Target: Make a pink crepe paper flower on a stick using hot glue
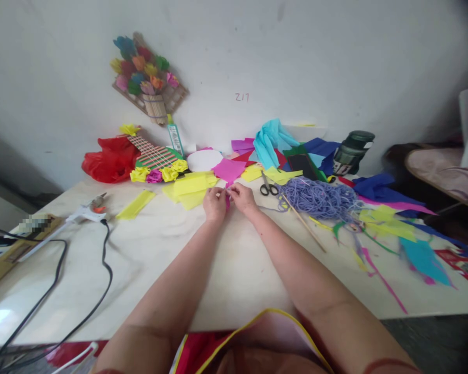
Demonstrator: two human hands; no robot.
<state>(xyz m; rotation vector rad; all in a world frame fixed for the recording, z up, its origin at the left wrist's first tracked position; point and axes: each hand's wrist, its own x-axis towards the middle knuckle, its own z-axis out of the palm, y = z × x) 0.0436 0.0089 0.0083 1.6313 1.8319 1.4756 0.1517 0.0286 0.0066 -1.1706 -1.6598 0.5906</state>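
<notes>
My left hand (215,203) and my right hand (242,197) meet over the middle of the table, fingertips pinched close together. Between them is a narrow gathered strip of magenta crepe paper (228,201), its ends showing above and below the fingers. A purple strand of yarn (269,209) runs from beside my right hand toward a tangled pile of purple yarn (320,198). Just beyond the fingers lies a flat magenta paper square (229,169). Yellow paper sheets (191,187) are left of my left hand, and black-handled scissors (269,189) rest right of my right hand.
A glue gun (88,212) with its cable lies at left, near a power strip (8,249). A wooden stick (304,224) and paper scraps (425,259) spread over the right side. A dark green jar (353,151), glue bottle (174,136) and flower-decorated craft (156,153) stand along the wall.
</notes>
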